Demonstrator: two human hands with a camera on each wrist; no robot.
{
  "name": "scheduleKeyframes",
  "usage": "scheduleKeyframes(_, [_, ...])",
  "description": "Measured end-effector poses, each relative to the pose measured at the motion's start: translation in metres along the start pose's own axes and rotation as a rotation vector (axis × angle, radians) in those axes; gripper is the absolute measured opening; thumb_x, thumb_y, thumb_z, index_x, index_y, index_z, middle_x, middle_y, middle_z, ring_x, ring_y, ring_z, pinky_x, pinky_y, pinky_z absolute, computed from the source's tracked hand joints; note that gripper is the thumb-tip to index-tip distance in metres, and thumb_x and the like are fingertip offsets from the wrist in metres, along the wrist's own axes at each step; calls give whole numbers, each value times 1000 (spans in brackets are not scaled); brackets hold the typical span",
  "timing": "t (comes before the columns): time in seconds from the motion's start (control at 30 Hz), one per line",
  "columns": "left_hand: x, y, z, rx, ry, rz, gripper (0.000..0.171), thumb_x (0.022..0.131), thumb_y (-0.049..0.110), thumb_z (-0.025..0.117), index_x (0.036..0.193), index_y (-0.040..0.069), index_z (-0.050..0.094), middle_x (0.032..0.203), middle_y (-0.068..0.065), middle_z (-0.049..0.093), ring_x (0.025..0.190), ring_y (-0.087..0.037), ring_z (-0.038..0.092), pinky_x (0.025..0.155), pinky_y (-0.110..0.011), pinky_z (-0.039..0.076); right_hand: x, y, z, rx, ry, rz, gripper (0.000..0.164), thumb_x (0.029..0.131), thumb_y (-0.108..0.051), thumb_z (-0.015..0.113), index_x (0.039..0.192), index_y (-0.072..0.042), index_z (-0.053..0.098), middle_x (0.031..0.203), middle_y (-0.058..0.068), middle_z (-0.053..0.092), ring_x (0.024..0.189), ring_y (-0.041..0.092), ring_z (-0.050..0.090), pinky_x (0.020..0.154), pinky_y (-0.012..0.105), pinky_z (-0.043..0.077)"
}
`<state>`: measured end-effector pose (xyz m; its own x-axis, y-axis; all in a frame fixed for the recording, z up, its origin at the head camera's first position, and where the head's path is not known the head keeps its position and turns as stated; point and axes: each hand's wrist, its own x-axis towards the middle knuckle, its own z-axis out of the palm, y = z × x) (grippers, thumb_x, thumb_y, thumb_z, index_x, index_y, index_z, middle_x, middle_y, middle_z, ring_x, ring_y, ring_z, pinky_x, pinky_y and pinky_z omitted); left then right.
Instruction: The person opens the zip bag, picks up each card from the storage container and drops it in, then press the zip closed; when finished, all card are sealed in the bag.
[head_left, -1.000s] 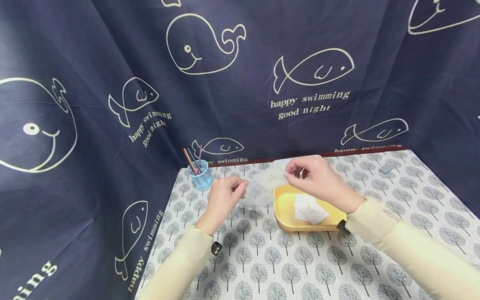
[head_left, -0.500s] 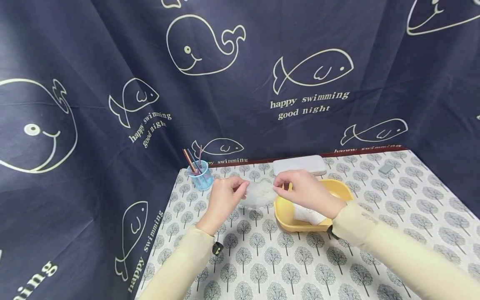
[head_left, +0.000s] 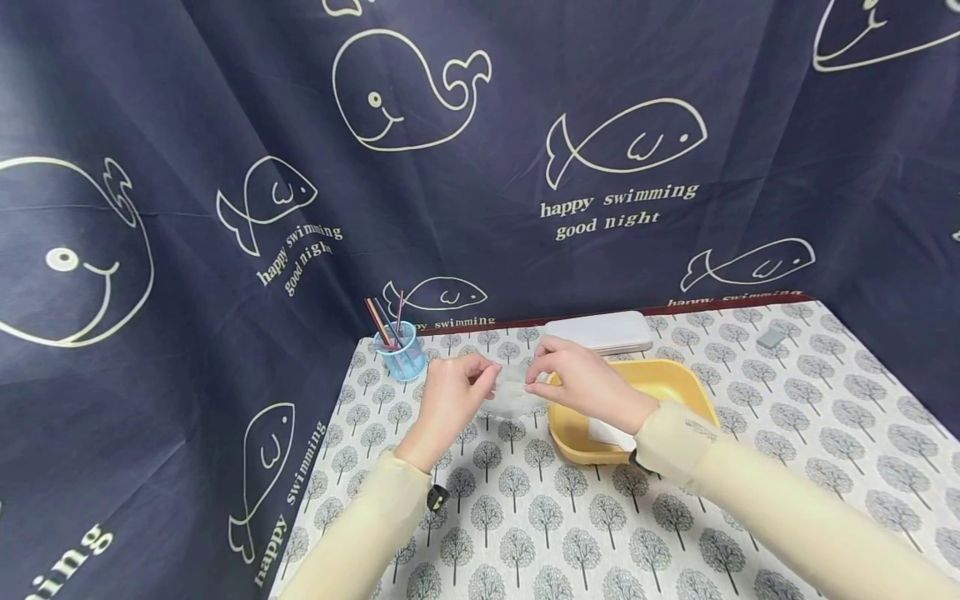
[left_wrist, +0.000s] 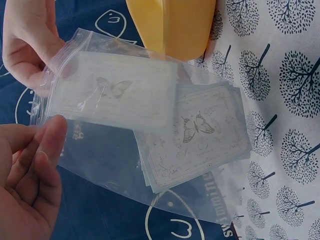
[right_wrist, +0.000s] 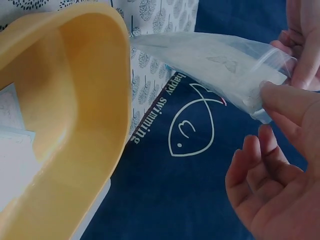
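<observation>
My left hand (head_left: pixel 453 396) pinches the zip edge of a clear zip bag (head_left: pixel 510 403) above the table. Inside the bag, in the left wrist view, lies a fanned stack of butterfly-print cards (left_wrist: pixel 200 140). Another butterfly-print card (left_wrist: pixel 120 92) lies at the bag's mouth and overlaps the stack. My right hand (head_left: pixel 577 379) holds that card by its end at the opening; its thumb (right_wrist: pixel 282 97) shows in the right wrist view, the other fingers partly curled below. Just right of the bag is a yellow tray (head_left: pixel 678 379) with more cards (right_wrist: pixel 15 165) in it.
At the back left stands a blue mesh cup (head_left: pixel 405 362) of pencils. A white case (head_left: pixel 600 332) lies behind the tray, and a small grey block (head_left: pixel 772 337) sits at the back right. A dark blue fish-print curtain (head_left: pixel 480 208) encloses the tree-print tabletop (head_left: pixel 517 517).
My right hand has moved left and slightly down to the bag, taking the card into its mouth. The left hand has stayed nearly still. More of the white case and tray shows now.
</observation>
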<state>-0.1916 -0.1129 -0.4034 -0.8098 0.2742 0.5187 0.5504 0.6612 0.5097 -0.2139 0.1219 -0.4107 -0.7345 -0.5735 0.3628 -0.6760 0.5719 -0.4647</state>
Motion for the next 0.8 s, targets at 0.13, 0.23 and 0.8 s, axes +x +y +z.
scheduleKeyframes(0.13, [1,0,1,9,11,14,13,98,13,73,87,9,79,65,7,70,56,1,63,57,-18,54,5,1,4,-9,-28,-31,6,91,-16,83,93,-20,80,111,-4,62,104,17,63,91,37,55])
scheduleKeyframes(0.23, [1,-1,2,12,17,20,13,97,12,73,85,10,79,64,8,70,55,1,62,57,-19,54,9,0,6,-29,-56,-61,6,91,-15,83,94,-19,80,115,0,64,108,19,63,97,40,54])
scheduleKeyframes(0.8, [0,0,1,16,-9,-4,16,99,14,71,85,11,79,66,8,70,56,2,62,55,-17,52,27,-3,13,-204,-109,-262,9,83,-18,90,87,-21,82,99,-1,71,90,17,68,77,36,59])
